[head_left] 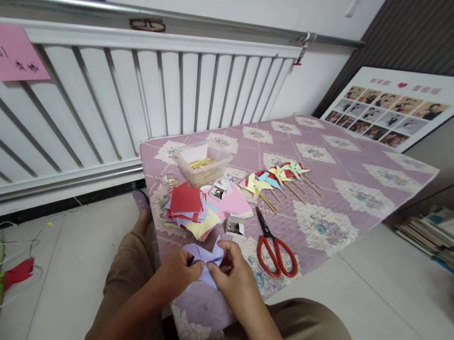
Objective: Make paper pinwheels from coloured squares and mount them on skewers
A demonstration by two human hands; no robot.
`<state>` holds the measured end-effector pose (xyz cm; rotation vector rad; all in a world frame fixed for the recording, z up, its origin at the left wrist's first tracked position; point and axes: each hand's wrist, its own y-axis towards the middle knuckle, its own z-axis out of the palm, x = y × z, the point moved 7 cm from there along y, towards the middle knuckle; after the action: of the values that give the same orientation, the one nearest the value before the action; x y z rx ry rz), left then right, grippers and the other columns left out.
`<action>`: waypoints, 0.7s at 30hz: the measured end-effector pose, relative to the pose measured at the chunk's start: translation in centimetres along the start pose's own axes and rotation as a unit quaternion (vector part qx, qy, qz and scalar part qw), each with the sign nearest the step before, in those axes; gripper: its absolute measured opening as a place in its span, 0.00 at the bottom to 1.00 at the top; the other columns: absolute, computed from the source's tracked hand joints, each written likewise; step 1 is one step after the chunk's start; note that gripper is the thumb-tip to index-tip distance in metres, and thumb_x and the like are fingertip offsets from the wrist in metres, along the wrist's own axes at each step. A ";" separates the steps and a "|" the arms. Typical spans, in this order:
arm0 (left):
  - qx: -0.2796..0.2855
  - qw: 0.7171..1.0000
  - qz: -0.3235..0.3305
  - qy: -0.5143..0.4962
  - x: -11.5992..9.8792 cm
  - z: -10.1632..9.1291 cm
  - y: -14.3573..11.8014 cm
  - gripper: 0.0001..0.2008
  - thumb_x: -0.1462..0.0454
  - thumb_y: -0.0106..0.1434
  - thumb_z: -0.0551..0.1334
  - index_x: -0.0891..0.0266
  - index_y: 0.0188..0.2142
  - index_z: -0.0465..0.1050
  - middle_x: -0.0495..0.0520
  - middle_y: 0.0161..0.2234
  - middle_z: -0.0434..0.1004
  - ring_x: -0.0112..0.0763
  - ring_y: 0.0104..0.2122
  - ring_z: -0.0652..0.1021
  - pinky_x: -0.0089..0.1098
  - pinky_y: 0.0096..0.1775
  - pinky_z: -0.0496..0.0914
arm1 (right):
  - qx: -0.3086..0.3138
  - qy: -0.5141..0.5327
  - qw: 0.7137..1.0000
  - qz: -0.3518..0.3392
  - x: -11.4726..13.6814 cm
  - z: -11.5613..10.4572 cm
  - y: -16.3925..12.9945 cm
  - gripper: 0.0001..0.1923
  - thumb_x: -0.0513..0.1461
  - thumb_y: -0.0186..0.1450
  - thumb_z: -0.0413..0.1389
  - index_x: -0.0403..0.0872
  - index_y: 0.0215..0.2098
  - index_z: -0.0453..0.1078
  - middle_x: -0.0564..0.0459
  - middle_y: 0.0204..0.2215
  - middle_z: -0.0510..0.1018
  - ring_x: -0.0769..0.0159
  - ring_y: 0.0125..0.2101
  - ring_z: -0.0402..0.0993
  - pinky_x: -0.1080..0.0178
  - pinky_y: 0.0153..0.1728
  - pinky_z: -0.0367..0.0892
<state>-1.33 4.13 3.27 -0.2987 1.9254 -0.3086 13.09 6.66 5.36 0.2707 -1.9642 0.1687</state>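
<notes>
Lilac paper pinwheel piece (208, 256) pinched between left hand (179, 270) and right hand (237, 275)

The piece lies within the grip itself, spanning both sets of fingertips; each hand grips one side with a narrow pinch, thumbs close together near its middle; neither hand is clearly nearer, and no distinct long axis shows; one folded point stands beside the right fingers. Just beyond the grip sits a small white box (236, 226); beyond and left, stacked coloured paper (187, 199) and a plastic container (218, 173) of thin sticks; right of the right hand, red-handled scissors (269, 235), blades pointing away; farther, pinwheels on sticks (281, 175). The floral tablecloth's (210, 312) near edge lies bodyward; its broadest stretch runs beyond the pinwheels.
</notes>
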 end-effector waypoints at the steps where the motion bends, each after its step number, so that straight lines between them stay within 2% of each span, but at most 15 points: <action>1: 0.000 1.000 -0.002 -0.005 0.2 0.0 0.1 0.13 0.61 0.53 0.58 0.60 0.16 0.59 0.44 0.15 0.56 0.22 0.17 0.57 0.28 0.20 0.49 | 0.002 0.030 0.999 0.014 -0.4 0.2 0.0 0.24 0.37 0.56 0.58 0.49 0.51 0.61 0.58 0.27 0.74 0.66 0.25 0.69 0.65 0.28 0.64; 4: 0.011 1.000 -0.002 -0.026 0.7 0.3 0.3 0.11 0.60 0.53 0.58 0.62 0.17 0.62 0.44 0.16 0.59 0.22 0.17 0.59 0.28 0.20 0.51 | 0.027 0.131 0.990 0.035 -1.2 1.0 0.2 0.37 0.38 0.57 0.57 0.49 0.62 0.50 0.57 0.28 0.76 0.66 0.24 0.70 0.65 0.26 0.64; 8: 0.023 0.999 0.004 -0.036 1.1 0.4 0.5 0.09 0.61 0.53 0.58 0.62 0.19 0.65 0.45 0.16 0.61 0.23 0.17 0.60 0.28 0.21 0.52 | 0.066 0.215 0.973 0.057 -1.6 2.0 0.2 0.41 0.38 0.57 0.57 0.51 0.66 0.45 0.54 0.36 0.78 0.66 0.28 0.74 0.65 0.28 0.67; 11: 0.037 0.998 0.007 -0.045 1.5 0.5 0.8 0.08 0.62 0.53 0.58 0.63 0.21 0.68 0.45 0.17 0.63 0.23 0.17 0.61 0.28 0.21 0.53 | 0.063 0.208 0.975 0.055 -1.5 2.0 0.3 0.41 0.36 0.56 0.57 0.52 0.66 0.47 0.52 0.41 0.78 0.65 0.34 0.75 0.64 0.34 0.70; 14: 0.070 0.992 0.018 -0.099 1.8 1.1 1.1 0.06 0.63 0.54 0.59 0.64 0.26 0.72 0.46 0.19 0.68 0.23 0.18 0.64 0.27 0.23 0.57 | 0.051 0.176 0.982 0.041 -1.4 1.7 0.4 0.41 0.33 0.55 0.57 0.50 0.65 0.50 0.49 0.47 0.76 0.64 0.41 0.75 0.62 0.42 0.69; 17: 0.092 0.978 -0.001 -0.185 2.3 1.8 1.3 0.06 0.63 0.53 0.60 0.64 0.28 0.73 0.48 0.22 0.72 0.24 0.19 0.68 0.27 0.24 0.61 | 0.037 0.156 0.987 0.030 -1.5 1.6 0.6 0.41 0.32 0.54 0.57 0.50 0.65 0.51 0.49 0.48 0.76 0.65 0.39 0.75 0.62 0.41 0.69; 21: 0.123 0.944 -0.014 -0.306 2.4 2.5 1.3 0.09 0.61 0.52 0.63 0.63 0.32 0.73 0.47 0.22 0.72 0.24 0.19 0.69 0.27 0.24 0.64 | 0.029 0.166 0.986 0.022 -1.7 1.6 0.6 0.41 0.32 0.55 0.56 0.51 0.65 0.50 0.51 0.48 0.76 0.66 0.38 0.75 0.64 0.40 0.70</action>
<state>0.07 4.33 -0.21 -0.2208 1.2559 -0.4158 12.12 7.06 3.16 0.2221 -1.6373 0.2818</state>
